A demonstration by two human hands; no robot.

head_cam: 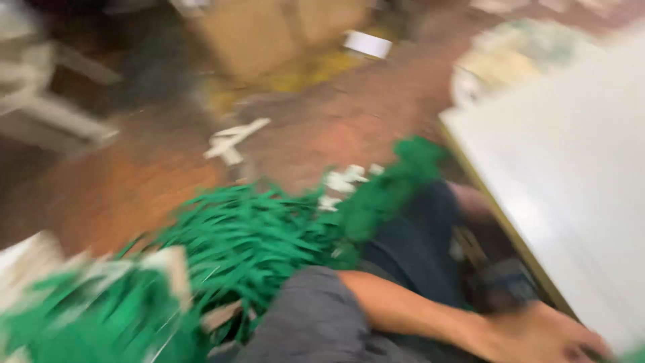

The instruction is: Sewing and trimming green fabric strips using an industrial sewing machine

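Observation:
The whole view is smeared by motion. One bare forearm comes out of a grey sleeve [316,323] at the bottom and runs right to a hand [544,336] at the lower right, beside the edge of a white table [571,175]. It looks like my left hand, and blur hides its fingers. A scrap of green shows at the corner next to it, but contact cannot be made out. A large heap of green strips [248,242] lies on the floor left of my dark blue trouser leg [416,235]. My right hand is out of sight.
White paper scraps [232,141] lie on the reddish-brown floor [121,181]. A cardboard box [269,33] stands at the top, pale furniture [40,101] at the left. More green material with white pieces [87,309] fills the lower left. A dark object [504,286] sits under the table edge.

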